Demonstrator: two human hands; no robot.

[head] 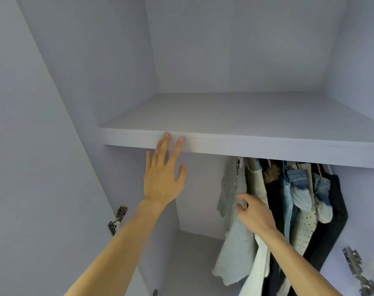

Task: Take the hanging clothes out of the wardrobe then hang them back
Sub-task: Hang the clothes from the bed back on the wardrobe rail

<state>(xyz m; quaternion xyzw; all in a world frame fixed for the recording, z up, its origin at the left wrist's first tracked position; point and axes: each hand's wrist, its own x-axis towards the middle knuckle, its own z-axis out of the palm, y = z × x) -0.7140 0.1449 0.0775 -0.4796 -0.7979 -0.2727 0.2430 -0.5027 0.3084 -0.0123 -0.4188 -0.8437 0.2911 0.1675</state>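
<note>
Left hand [162,182], fingers wide and straight, touches the shelf [245,144] at its front edge; right hand [256,212], fingers curled at the grey garment [228,189] among hanging clothes [299,199], grip unclear

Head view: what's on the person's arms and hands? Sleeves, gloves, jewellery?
Nothing worn that shows. The left hand and right hand are bare, with no gloves. No rings are visible on the fingers, though these are slightly blurred. The left forearm and right forearm are bare from the wrist to the bottom frame edge: no sleeves, watch or wristbands in view.
</note>
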